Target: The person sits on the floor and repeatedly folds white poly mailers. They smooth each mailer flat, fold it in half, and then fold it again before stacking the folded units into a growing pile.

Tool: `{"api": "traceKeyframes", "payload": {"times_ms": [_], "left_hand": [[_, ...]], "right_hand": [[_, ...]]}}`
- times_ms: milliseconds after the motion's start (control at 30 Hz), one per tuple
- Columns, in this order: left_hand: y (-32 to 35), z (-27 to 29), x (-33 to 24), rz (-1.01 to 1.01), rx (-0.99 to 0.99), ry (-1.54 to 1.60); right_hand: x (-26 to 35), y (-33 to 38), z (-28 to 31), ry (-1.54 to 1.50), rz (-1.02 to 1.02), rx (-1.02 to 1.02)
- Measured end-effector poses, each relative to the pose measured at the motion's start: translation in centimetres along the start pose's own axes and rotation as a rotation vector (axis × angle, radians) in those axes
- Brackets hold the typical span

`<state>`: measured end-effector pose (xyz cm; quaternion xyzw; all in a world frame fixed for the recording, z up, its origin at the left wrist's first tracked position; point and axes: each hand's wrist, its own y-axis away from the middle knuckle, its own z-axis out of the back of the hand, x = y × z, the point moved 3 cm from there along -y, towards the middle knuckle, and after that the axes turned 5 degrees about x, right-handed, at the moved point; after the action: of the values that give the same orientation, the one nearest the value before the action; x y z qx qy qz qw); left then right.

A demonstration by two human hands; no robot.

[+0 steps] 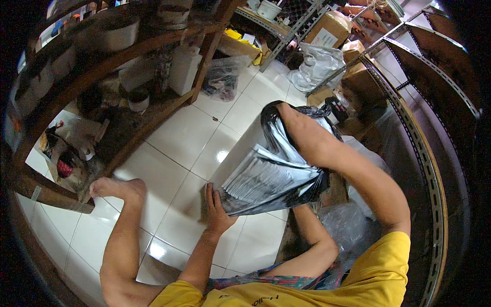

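A thick stack of grey-and-white plastic mailer bags (266, 176) stands tilted on its lower edge over the white tiled floor (184, 133). My right hand (295, 127) is closed over the stack's top edge, its fingers hidden behind the black inner side of the bags. At the lower left corner of the stack, my left hand (217, 203) presses flat against the bags, fingers up along the side. My bare foot (116, 187) rests on the tiles to the left.
A dark wooden shelf unit (128, 117) with pots and jars curves along the left. Metal slotted racks (409, 128) stand at the right. Cardboard boxes (330, 29) and clear plastic bags (317, 64) lie at the back.
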<state>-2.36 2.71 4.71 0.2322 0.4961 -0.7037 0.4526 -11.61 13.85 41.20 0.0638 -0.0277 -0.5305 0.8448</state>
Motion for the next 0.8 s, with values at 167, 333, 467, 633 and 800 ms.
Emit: {"api": "traceKeyframes", "payload": {"times_ms": [167, 333, 467, 633, 800], "left_hand": [[0.3, 0.1, 0.4, 0.028, 0.023, -0.028], [0.5, -0.3, 0.8, -0.015, -0.018, -0.001], [0.7, -0.3, 0.7, -0.017, -0.017, -0.021], [0.6, -0.1, 0.7, -0.029, -0.028, -0.018], [0.3, 0.6, -0.2, -0.035, -0.015, -0.020]], "right_hand": [[1.2, 1.0, 3.0, -0.109, 0.185, -0.261], [1.5, 1.3, 2.7, -0.144, 0.145, -0.374], [1.5, 1.4, 2.5, -0.111, 0.155, -0.386], [1.2, 1.6, 1.7, -0.139, 0.187, -0.442], [1.2, 2.2, 1.9, -0.080, 0.234, -0.420]]}}
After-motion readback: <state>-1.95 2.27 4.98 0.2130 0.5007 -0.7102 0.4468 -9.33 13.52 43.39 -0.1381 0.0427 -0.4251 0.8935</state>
